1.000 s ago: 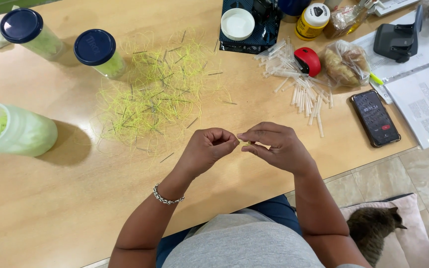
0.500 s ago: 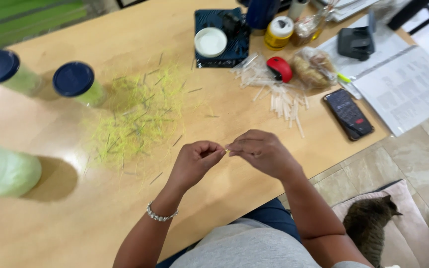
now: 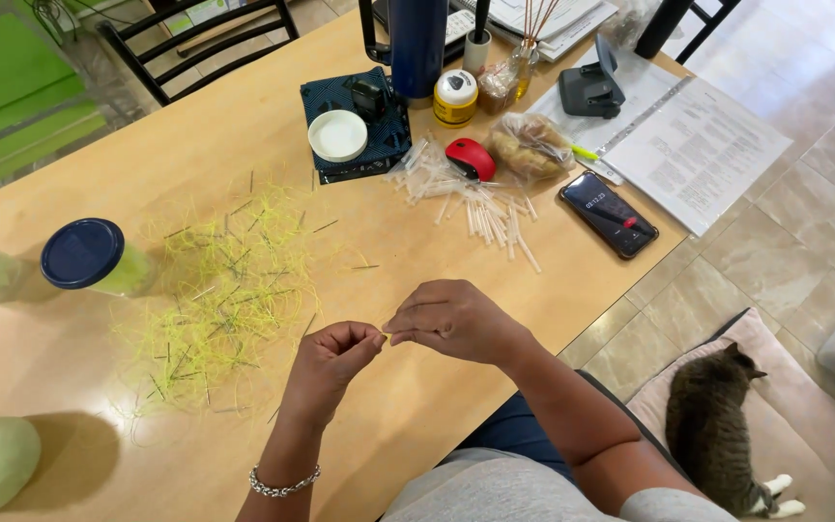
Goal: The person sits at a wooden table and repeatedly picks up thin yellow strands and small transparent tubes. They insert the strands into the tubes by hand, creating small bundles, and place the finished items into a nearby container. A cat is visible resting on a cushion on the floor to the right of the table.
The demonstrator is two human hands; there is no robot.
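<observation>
Left hand [image 3: 332, 358] and right hand [image 3: 454, 319] meet at frame centre, fingertips pinched on a thin yellow-green strand [image 3: 382, 335]; strand pile [image 3: 224, 290] left on tabletop [image 3: 388, 425].

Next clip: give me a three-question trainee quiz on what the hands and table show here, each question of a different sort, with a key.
1. True or false: the left hand and right hand meet fingertip to fingertip above the wooden table.
2. Which lies nearest the left hand? A) the red mouse B) the scattered yellow-green strands C) the phone
3. Fill in: the pile of clear plastic tubes lies between the red mouse and the ____.

Key
1. True; both hands pinch something thin between the fingers, too small to identify.
2. B
3. right hand
</observation>
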